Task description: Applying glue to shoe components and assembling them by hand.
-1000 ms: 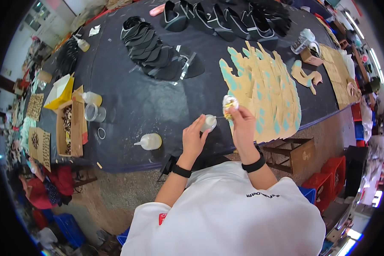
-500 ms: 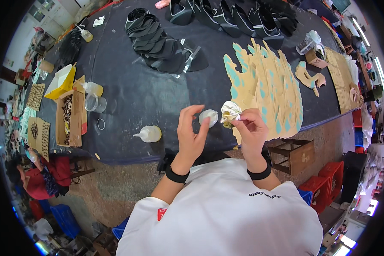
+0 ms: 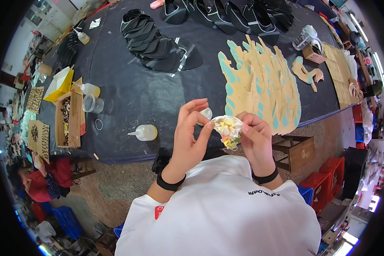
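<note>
A crumpled white cloth rag (image 3: 227, 129) with yellow, green and reddish patches hangs between my two hands, above the table's near edge. My left hand (image 3: 190, 136) pinches its left edge between thumb and forefinger. At the right edge, my right hand (image 3: 258, 138) has it between thumb and fingers. Just behind my left fingers stands a small round whitish container (image 3: 206, 114), partly hidden. A squeeze bottle (image 3: 146, 132) with yellowish liquid lies left of my left hand, its nozzle pointing left. Overlapping tan pieces with teal patches (image 3: 264, 89) spread out beyond my right hand.
Overlapping black pieces (image 3: 147, 45) lie farther back, with black curved shapes (image 3: 217, 17) along the far side. At left are a cardboard box (image 3: 69, 121) of small brown bits, a clear cup (image 3: 92, 103) and another bottle (image 3: 90, 90). A wooden stool (image 3: 293, 152) stands below the table's right edge.
My left hand has moved from beside the round container to the rag and taken hold of its left edge. The rag is now spread wider between both hands.
</note>
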